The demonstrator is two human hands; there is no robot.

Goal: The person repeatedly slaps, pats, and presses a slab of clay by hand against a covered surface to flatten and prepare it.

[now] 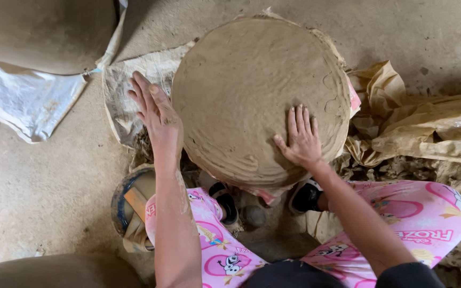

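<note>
The right hand (pixel 302 140) lay flat and open on the domed wet clay mound (pixel 257 90) resting on sacking on the floor, the left hand (pixel 158 114) open against its side; it looked heavy, soft, easily dented, best supported underneath.

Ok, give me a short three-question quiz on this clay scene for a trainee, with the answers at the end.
1. True or false: the right hand lies flat with spread fingers on the round clay slab.
2. Where is the left hand?
A. On the middle of the slab
B. At the slab's left edge, fingers straight
C. Inside the small bowl
3. Fill in: crumpled brown paper lies to the slab's ____ side.

Key
1. True.
2. B; whether the palm touches the rim cannot be told.
3. Right.
</note>
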